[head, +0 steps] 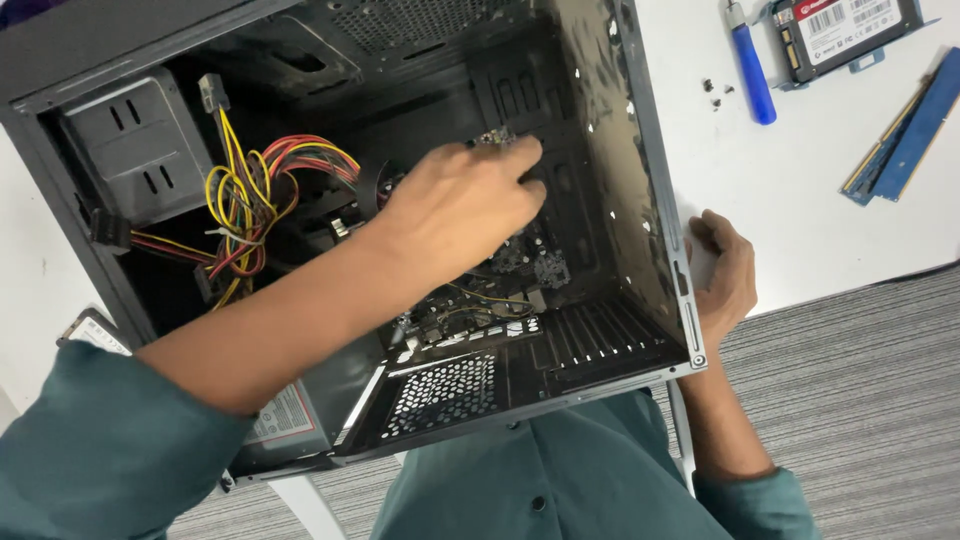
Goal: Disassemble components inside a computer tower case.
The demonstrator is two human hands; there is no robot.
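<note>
While our left hand (462,205) reaches deep into the open computer case (640,190), its fingers are curled together around a small component near the top of the motherboard (500,290), though we cannot tell exactly what they pinch because the knuckles hide it. Our right hand (725,275) is outside the case, fingers curled against the side wall near its lower corner, steadying the chassis; whether it truly grips the edge or just presses on it we cannot tell.

Judging by how things lie, we are well into the work. The side panel is off and the interior is exposed, with the bundle of yellow, red and black power cables (250,195) hanging loose beside the drive cage (140,145), not plugged into the board as far as we can see. On the white tabletop (800,220) to the right lie a blue-handled screwdriver (750,70), a few small screws (715,92), two memory sticks (905,125) and a solid-state drive in its bracket (845,35), all well apart from the case. So the memory and drive are out of the case, and the motherboard itself sits inside on its tray. What is left, it seems to us, concerns the board and the part under our left hand.
</note>
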